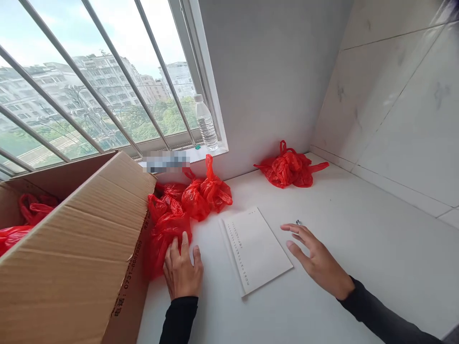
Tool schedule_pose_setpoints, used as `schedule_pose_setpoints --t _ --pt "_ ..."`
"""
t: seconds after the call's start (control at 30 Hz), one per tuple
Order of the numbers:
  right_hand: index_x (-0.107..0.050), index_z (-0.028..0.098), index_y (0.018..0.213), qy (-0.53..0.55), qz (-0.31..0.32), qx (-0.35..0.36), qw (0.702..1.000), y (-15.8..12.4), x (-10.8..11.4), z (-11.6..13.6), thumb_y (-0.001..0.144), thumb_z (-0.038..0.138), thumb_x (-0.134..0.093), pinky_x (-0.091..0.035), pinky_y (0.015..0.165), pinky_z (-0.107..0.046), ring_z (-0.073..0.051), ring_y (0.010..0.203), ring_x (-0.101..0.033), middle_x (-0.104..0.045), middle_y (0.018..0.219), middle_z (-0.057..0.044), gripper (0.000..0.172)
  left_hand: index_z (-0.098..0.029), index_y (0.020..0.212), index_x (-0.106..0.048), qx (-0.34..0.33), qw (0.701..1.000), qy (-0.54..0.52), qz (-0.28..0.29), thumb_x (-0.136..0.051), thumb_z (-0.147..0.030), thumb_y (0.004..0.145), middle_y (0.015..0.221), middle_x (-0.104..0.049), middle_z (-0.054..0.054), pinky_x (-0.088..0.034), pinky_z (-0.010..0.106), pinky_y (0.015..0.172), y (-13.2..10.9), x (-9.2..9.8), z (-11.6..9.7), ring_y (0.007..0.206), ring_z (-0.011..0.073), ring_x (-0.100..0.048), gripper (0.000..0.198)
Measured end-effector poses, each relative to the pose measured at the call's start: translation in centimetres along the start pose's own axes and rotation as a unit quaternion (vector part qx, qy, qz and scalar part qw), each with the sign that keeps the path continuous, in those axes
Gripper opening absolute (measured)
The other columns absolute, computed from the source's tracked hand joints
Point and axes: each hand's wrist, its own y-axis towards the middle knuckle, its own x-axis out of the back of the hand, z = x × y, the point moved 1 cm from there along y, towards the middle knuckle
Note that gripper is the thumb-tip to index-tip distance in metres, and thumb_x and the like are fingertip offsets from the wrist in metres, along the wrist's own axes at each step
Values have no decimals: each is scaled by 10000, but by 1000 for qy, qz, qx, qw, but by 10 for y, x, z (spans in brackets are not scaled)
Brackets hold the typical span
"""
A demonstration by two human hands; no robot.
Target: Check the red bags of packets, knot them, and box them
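My left hand (183, 270) lies with its fingers apart at the near edge of a knotted red plastic bag (167, 231); whether it presses on the bag or only hovers there I cannot tell. To the right, an open notebook (258, 253) with handwritten lines rests flat on the white surface. Just past its right edge, my right hand (315, 258) is open, thumb and fingers apart, holding nothing. Behind those fingers shows the small tip of a shiny object (298, 222), perhaps a pen, mostly hidden.
On the left a cardboard box (89, 229) with a raised flap holds more red bags (34, 210). Several tied red bags (195, 198) line the wall, and another bunch (287, 167) sits farther right. A water bottle (206, 124) stands on the sill beside the barred window.
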Motion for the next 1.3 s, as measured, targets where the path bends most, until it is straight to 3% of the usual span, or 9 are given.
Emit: schedule_pose_setpoints --t 0.13,0.3,0.43,0.6,0.77,0.9,1.07,1.2,1.3 --pt "-578 214 1296 -42 -106 26 993 96 30 -20 1007 328 -510 -532 1041 -427 -231 1257 -582 -603 1359 -116 318 -129 1394 -587 -46 998 -28 -22 -439 -360 1010 1464 -555 215 -369 578 1131 -24 4 3 1371 384 -484 472" --pt "-636 183 1241 -131 -151 21 980 199 47 -30 964 315 -656 -508 1017 -513 -272 1217 -589 -600 1352 -106 307 -221 1382 -565 -148 983 -82 -69 -530 -251 981 1291 -656 159 -415 540 1087 -58 2 3 1191 335 -609 404" --pt "-630 198 1271 -172 -166 18 971 239 46 -29 977 352 -648 -511 1016 -512 -267 1206 -599 -589 1381 -104 333 -236 1401 -554 -150 979 -100 -96 -548 -220 966 1230 -676 143 -443 506 1066 -60 -5 12 1131 319 -624 435" --pt "-623 198 1285 -162 -203 33 965 250 61 -19 980 357 -644 -506 1023 -517 -269 1212 -599 -591 1382 -105 345 -216 1362 -578 -145 979 -107 -91 -540 -204 967 1207 -681 140 -447 486 1058 -56 -3 10 1105 308 -622 397" --pt "-648 171 1273 -105 -237 80 963 224 78 5 952 299 -648 -390 1142 -553 -289 1316 -538 -599 1395 -123 346 -193 1282 -615 -127 982 -102 -94 -513 -216 981 1169 -692 143 -473 465 1010 -55 -2 9 1074 302 -624 320" --pt "-662 184 1307 -40 -195 125 972 171 70 27 919 287 -614 -383 1184 -450 -262 1343 -534 -602 1426 -111 404 -216 1244 -648 -100 982 -132 -87 -512 -248 979 1162 -712 126 -475 479 996 -58 3 5 1061 302 -640 299" --pt "-621 266 1379 31 -91 134 986 72 44 48 961 373 -602 -461 1144 -390 -242 1408 -486 -559 1476 -52 432 -281 1206 -687 78 963 -258 23 -555 -390 966 1203 -696 76 -455 288 515 -80 24 -31 1011 260 -652 295" --pt "-566 314 1435 68 2 97 993 -15 20 56 1014 370 -547 -366 1221 -437 -244 1477 -391 -501 1513 -47 425 -275 1070 -738 162 894 -409 85 -586 -427 945 1087 -710 46 -519 349 847 -107 46 -68 941 220 -656 249" --pt "-525 348 1473 -6 56 75 996 -75 -2 59 1021 356 -522 -404 1199 -426 -247 1461 -424 -484 1536 -48 452 -295 1113 -729 188 866 -441 144 -568 -455 961 1159 -692 47 -503 347 851 -125 64 -85 962 213 -648 274"
